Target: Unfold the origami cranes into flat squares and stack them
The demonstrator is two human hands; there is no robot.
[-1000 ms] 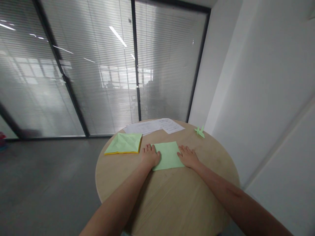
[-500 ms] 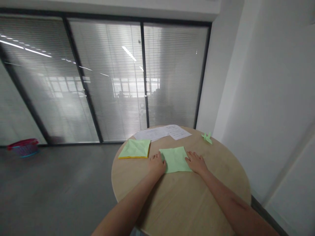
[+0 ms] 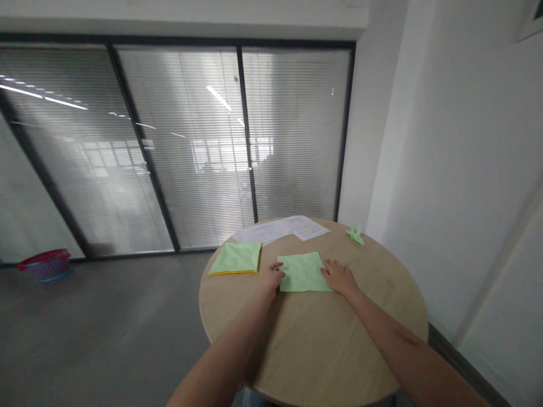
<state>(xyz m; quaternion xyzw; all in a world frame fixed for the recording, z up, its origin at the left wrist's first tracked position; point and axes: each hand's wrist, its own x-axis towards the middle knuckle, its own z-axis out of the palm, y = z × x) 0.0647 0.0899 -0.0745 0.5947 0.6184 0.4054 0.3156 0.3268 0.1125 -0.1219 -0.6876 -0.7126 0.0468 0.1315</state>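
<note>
A light green sheet of paper (image 3: 303, 272) lies flat on the round wooden table (image 3: 331, 339), between my two hands. My left hand (image 3: 272, 277) is turned on its side at the sheet's left edge, its fingers bent round that edge. At the opposite edge, my right hand (image 3: 339, 277) rests palm down with fingers stretched out, its fingertips on the paper. To the left of my left hand sits a stack of paper (image 3: 236, 258), green on top with a yellow layer showing beneath.
White printed sheets (image 3: 305, 227) overlap at the table's far side. A folded green paper figure (image 3: 355, 234) stands near the far right edge. On the floor at left is a red and blue basket (image 3: 46, 264). Glass panels with blinds (image 3: 203, 141) and a white wall (image 3: 458, 169) border the table.
My left hand has gone from lying flat at the sheet's left side to being turned sideways with bent fingers at its edge. My right hand stays in place. The view has shifted slightly.
</note>
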